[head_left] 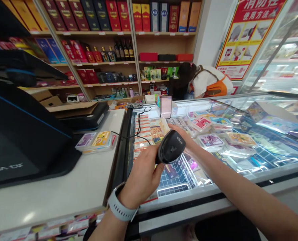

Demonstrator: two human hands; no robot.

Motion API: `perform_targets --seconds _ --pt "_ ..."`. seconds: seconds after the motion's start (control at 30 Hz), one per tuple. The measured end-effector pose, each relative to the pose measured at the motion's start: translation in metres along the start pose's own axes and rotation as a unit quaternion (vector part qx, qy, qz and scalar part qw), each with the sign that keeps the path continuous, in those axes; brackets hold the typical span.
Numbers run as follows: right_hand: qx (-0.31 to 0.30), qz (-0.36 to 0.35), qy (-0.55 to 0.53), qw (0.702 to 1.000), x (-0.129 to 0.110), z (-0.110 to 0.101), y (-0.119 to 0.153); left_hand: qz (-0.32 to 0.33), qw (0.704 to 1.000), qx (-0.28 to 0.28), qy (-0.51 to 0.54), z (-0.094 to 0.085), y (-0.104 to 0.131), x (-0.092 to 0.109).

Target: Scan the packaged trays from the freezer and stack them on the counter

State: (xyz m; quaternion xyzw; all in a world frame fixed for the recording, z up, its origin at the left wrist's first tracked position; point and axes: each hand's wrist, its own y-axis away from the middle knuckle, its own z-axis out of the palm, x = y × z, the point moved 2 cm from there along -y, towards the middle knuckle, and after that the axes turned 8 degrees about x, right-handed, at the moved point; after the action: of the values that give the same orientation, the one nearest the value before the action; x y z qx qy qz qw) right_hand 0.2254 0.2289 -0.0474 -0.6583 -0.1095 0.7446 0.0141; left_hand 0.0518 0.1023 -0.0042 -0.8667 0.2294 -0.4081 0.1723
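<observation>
My left hand (145, 170), with a pale watch on the wrist, is closed round a black barcode scanner (172, 147) held over the freezer's glass top. Just beyond the scanner, my right hand (180, 132) holds a small clear plastic food box (164, 126), tilted on edge. The scanner hides most of my right fingers. Several similar flat boxes with printed labels (210, 140) lie on the glass to the right of my right forearm. Two small boxes (102, 139) sit on the white counter to the left. A black cable (139, 125) runs across the glass.
A chest freezer (179, 201) with wire baskets inside spans the front. A black checkout terminal (25, 134) stands on the counter (63, 187) at left. An open carton (274, 115) lies on the freezer at right. Behind it, a person (209, 82) bends over near the shelves (96, 33).
</observation>
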Motion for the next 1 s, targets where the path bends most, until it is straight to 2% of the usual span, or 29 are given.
perform_targets --seconds 0.13,0.27,0.43,0.57,0.67,0.83,1.0 --pt "-0.034 -0.045 0.066 0.996 0.014 0.030 -0.028 -0.006 1.000 0.011 0.027 -0.003 0.000 0.001" --pt "-0.071 -0.107 0.136 0.982 0.020 0.073 -0.048 -0.013 0.998 0.026 0.049 -0.007 0.001 0.002" --pt "-0.111 -0.255 0.254 0.927 0.007 0.137 -0.059 -0.015 0.996 0.054 0.074 -0.012 0.002 0.005" --pt "-0.156 -0.359 0.271 0.879 0.004 0.188 -0.069 -0.013 0.993 0.072 0.097 -0.015 0.004 0.006" --pt "-0.194 -0.396 0.267 0.857 0.010 0.219 -0.078 -0.020 0.991 0.085 0.099 -0.017 0.005 0.006" --pt "-0.214 -0.399 0.292 0.842 0.023 0.254 -0.089 -0.032 0.990 0.093 0.096 -0.019 0.006 0.004" --pt "-0.180 -0.418 0.337 0.824 0.032 0.270 -0.091 -0.015 0.987 0.104 0.121 -0.022 0.005 0.005"
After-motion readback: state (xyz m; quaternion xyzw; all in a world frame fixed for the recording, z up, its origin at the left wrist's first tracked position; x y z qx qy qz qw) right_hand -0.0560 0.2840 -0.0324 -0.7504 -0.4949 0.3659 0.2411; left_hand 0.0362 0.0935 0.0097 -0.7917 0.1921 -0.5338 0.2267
